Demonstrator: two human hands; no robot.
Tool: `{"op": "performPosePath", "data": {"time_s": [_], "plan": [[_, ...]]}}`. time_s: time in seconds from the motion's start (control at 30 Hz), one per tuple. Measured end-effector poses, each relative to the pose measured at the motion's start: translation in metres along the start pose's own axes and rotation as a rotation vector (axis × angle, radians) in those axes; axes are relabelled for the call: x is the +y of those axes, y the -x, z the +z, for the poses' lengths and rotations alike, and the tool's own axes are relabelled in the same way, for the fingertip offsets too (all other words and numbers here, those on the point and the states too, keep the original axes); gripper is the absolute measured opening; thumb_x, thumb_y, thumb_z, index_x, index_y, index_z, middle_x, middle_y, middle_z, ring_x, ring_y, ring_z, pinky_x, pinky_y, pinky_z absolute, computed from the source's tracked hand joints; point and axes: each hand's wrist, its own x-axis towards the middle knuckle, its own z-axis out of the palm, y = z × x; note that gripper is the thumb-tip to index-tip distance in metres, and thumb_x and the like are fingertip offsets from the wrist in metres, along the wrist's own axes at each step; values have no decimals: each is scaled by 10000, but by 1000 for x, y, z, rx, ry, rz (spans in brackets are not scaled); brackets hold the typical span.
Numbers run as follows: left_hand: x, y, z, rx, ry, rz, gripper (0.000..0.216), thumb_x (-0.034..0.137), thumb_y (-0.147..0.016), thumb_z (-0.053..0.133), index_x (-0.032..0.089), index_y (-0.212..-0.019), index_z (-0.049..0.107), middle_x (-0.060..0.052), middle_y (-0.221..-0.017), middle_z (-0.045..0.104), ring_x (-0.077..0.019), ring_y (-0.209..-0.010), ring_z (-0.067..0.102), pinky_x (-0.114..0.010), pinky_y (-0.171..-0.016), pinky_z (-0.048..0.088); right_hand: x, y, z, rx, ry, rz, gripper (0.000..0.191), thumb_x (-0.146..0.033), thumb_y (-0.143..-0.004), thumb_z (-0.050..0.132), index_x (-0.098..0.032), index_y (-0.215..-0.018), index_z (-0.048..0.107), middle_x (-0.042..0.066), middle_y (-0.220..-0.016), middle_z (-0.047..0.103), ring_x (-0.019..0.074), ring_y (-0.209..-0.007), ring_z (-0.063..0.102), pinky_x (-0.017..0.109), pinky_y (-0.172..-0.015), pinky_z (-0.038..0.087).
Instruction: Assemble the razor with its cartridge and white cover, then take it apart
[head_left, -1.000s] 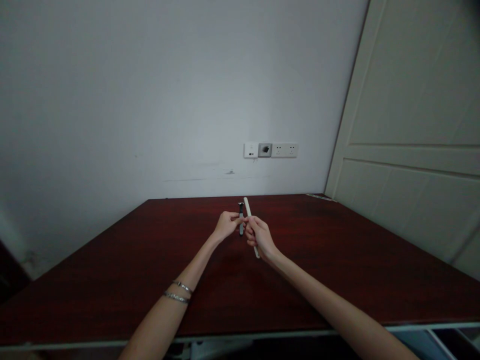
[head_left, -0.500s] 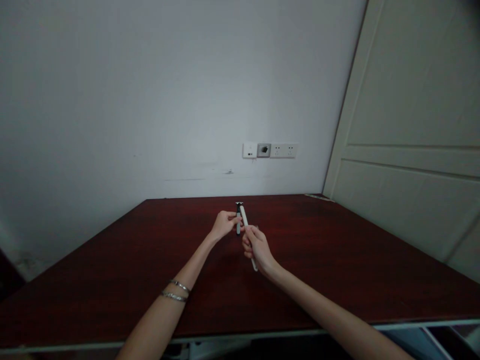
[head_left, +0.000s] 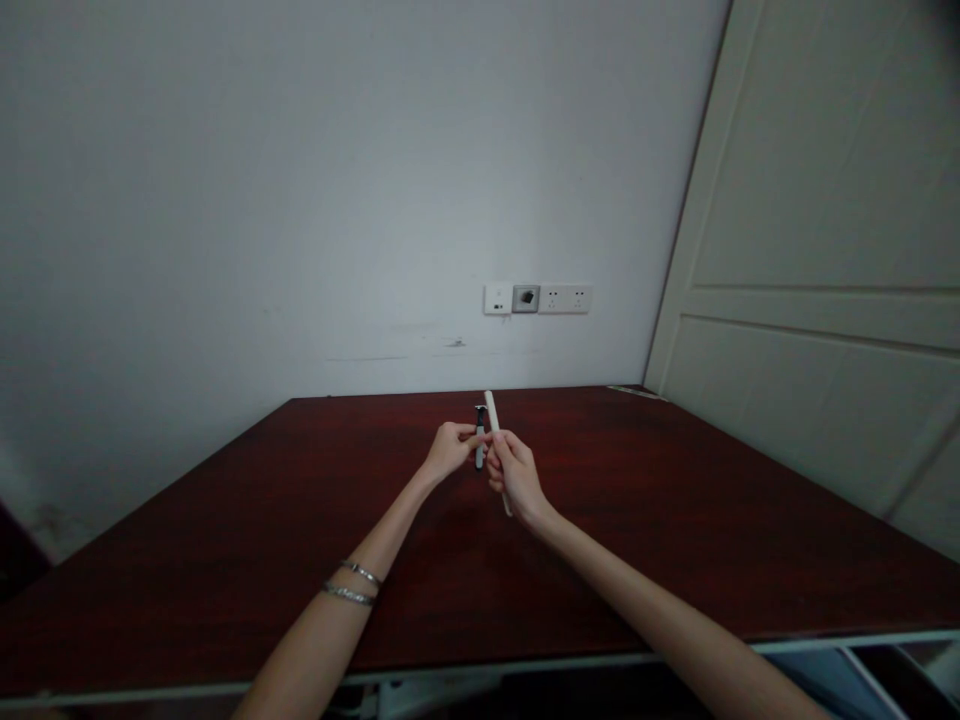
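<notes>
Between the fingertips of my left hand is a razor, upright, with a grey-and-black handle and a dark T-shaped head at the top. My right hand is wrapped round a long, slim white stick; its kind does not show clearly. The stick leans slightly left at its top, and its lower end sticks out below my fingers. Both hands are close together over the middle of the table, with the stick just right of the razor. Whether the two touch is hard to make out.
The dark red wooden table reaches back to a pale wall. Sockets and switches sit on that wall above the table. A cream panelled door borders the right side. A thin strip lies at the table's back right corner.
My right hand and the white stick have moved up, so the stick's top now rises above the razor's head. My left hand and the razor have hardly moved.
</notes>
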Motion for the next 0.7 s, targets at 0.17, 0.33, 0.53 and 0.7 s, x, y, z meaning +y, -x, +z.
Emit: {"op": "performPosePath", "data": {"time_s": [0.17,0.33,0.53,0.7], "plan": [[-1,-1,-1,72,-8,25,251,329,-708,594,93,-710,680,-38,-636,669,-133,-556,569,-216,-552,422,9,2,-2,17,20,35,397,-567,-688,575,-193,-763,463,-111,-481,327,17,-346,214,132,-305,154],[0,0,-1,38,-73,37,297,369,-726,584,90,-716,686,-44,-616,663,-138,-548,564,-212,-527,410,-1,-3,0,2,-17,-27,380,-549,-701,576,-190,-775,476,-109,-488,325,14,-345,205,135,-310,134],[-2,-1,-1,48,-180,83,256,314,-746,559,101,-678,683,-33,-616,659,-129,-561,552,-203,-544,393,1,-2,-1,8,7,32,397,-562,-681,587,-191,-757,466,-111,-483,327,11,-344,208,131,-310,134],[-1,1,0,16,-160,80,286,342,-749,554,95,-663,670,-26,-589,639,-119,-530,531,-197,-517,371,0,1,0,13,-41,20,400,-559,-676,594,-191,-771,470,-112,-485,325,9,-344,204,131,-312,126]]}}
